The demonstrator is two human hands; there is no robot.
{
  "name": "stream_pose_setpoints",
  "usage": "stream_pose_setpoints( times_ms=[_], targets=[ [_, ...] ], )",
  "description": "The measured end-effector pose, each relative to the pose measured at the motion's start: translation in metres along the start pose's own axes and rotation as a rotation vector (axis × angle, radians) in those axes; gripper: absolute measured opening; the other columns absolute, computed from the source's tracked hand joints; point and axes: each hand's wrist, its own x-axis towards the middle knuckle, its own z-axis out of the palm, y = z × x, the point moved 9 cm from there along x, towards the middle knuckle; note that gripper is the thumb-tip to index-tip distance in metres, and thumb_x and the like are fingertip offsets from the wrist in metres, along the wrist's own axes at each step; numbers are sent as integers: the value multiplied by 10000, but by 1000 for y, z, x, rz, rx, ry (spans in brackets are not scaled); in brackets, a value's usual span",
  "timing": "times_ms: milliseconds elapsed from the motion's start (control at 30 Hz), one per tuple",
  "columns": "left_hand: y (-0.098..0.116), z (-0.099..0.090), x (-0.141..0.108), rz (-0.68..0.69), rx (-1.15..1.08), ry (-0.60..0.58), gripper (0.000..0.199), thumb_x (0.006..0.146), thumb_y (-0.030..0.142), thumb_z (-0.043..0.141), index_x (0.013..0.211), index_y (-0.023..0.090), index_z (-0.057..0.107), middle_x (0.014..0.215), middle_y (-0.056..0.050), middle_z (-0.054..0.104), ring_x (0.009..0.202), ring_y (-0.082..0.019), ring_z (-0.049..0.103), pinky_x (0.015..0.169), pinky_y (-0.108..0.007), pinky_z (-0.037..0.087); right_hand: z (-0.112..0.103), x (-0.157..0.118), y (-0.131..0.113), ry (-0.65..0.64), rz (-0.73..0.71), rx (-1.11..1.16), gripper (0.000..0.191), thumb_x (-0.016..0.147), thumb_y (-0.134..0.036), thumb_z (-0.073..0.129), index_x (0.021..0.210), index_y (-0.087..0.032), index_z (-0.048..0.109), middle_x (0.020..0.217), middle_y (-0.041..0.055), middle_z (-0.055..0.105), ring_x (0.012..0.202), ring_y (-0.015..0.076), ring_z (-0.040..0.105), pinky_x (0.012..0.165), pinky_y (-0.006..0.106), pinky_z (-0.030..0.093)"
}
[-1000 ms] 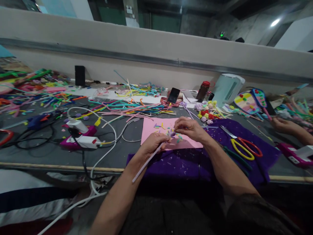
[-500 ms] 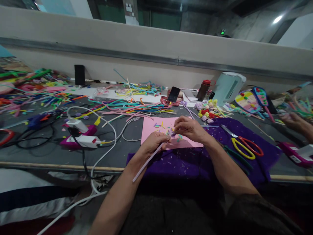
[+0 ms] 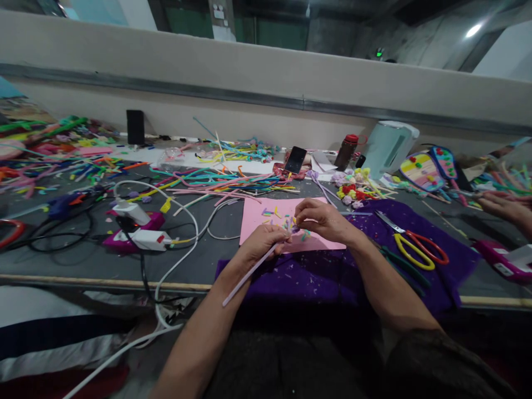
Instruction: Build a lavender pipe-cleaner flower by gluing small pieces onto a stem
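Observation:
My left hand (image 3: 266,239) is closed around a lilac pipe cleaner (image 3: 245,281), whose long tail slants down over my left forearm. At its upper end, a small purple curled part shows between my hands. My right hand (image 3: 318,218) has its fingers pinched at that curl; the fingertips partly hide what they grip. Under both hands lies a pink sheet (image 3: 254,213) scattered with short yellow, purple and green pipe cleaner cuttings (image 3: 272,211). A purple cloth (image 3: 307,280) is spread beneath and in front of the sheet.
Scissors (image 3: 413,246) with yellow and red handles lie on the cloth at right, beside dark green-handled pliers (image 3: 405,269). Loose pipe cleaners (image 3: 233,180), a phone (image 3: 295,160), bottle (image 3: 347,151) and pitcher (image 3: 390,148) stand behind. Left are power sockets (image 3: 135,233); another person's hand (image 3: 505,206) works far right.
My hands stay almost in place, with the right fingers shifting slightly at the curl. The pipe cleaner's tail has swung a little left. The other person's hand at far right has moved.

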Motion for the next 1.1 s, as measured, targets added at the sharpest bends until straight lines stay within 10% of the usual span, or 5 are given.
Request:
stream_pose_setpoints(
  times_ms=[433, 667, 833, 1100],
  targets=[
    [-1, 0, 0, -7, 26, -13, 169, 677, 279, 567, 607, 133, 614, 322, 46, 445, 252, -44, 277, 321, -207, 136, -5, -2, 3, 27, 12, 87, 129, 792, -234, 569, 862, -211, 675, 917, 55, 567, 841, 149, 547, 714, 277, 453],
    [4, 2, -1, 27, -188, -22, 216, 681, 333, 600, 685, 117, 617, 343, 39, 458, 257, -32, 292, 305, -176, 141, -37, -8, 19, 325, 195, 300, 211, 803, -271, 544, 978, -219, 649, 973, 47, 605, 904, 162, 561, 777, 303, 450],
    [8, -8, -3, 58, -332, 56, 233, 690, 353, 607, 740, 125, 604, 403, 45, 474, 270, -26, 309, 293, -153, 162, 2, -14, 48, 335, 525, 635, 185, 757, -320, 562, 840, -160, 605, 694, 6, 611, 547, 98, 558, 442, 189, 398],
    [15, -24, -3, 211, -503, 184, 217, 680, 333, 633, 750, 128, 627, 724, -26, 605, 583, -80, 539, 422, -158, 375, 42, -6, 28, 252, 569, 769, 166, 675, -280, 615, 738, -161, 517, 570, -39, 546, 451, 77, 525, 379, 159, 367]
  ],
)
